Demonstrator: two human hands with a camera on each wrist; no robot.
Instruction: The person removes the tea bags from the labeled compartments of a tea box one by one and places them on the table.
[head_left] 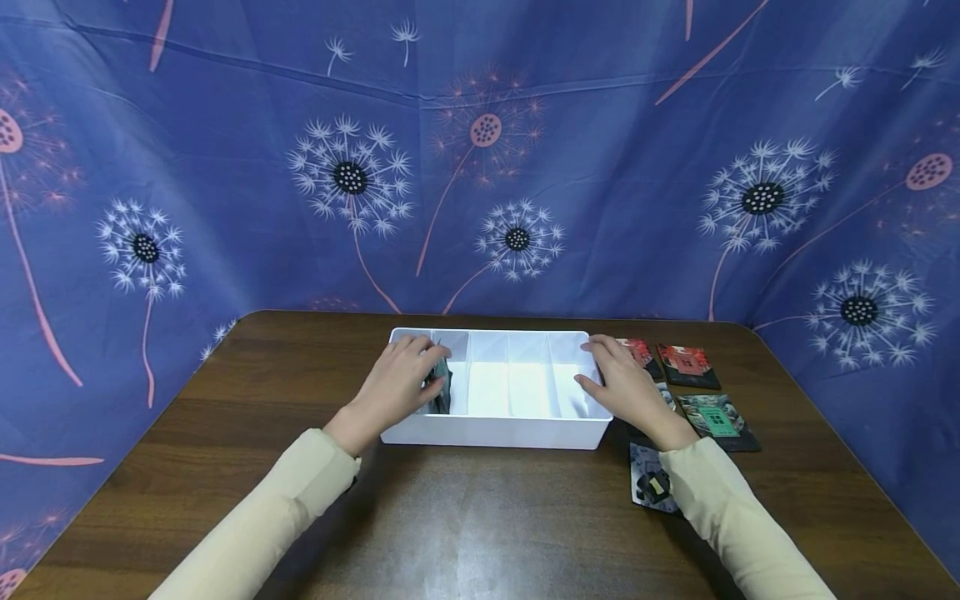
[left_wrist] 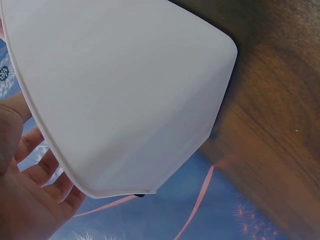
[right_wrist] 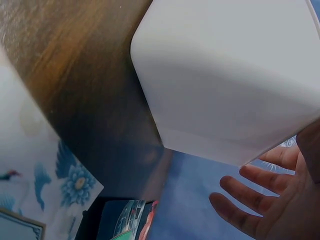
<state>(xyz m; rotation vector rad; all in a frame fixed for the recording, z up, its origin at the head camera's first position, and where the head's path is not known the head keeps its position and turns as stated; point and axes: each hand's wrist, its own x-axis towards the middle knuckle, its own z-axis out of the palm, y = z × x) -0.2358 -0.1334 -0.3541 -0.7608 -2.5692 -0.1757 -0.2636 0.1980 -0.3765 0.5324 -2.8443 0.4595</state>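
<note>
A white divided box (head_left: 495, 431) sits on the table with its compartments facing up. At its left end, my left hand (head_left: 397, 375) reaches over the rim, thumb and fingertips right at some dark flat packs (head_left: 444, 392) standing in the left compartment. In the left wrist view the fingers of this hand (left_wrist: 42, 187) are apart and gently bent, partly hidden by the box wall (left_wrist: 120, 95). My right hand (head_left: 626, 383) is at the right end, thumb over the inside. The right wrist view shows its fingers (right_wrist: 252, 195) spread beside the box corner.
Right of the box lie several flat printed packs: a red one (head_left: 686, 364), another red one (head_left: 636, 350), a green one (head_left: 716, 421) and a grey one (head_left: 648, 475) partly under my right sleeve. A blue dandelion-print cloth (head_left: 450, 167) hangs behind the brown table (head_left: 465, 517).
</note>
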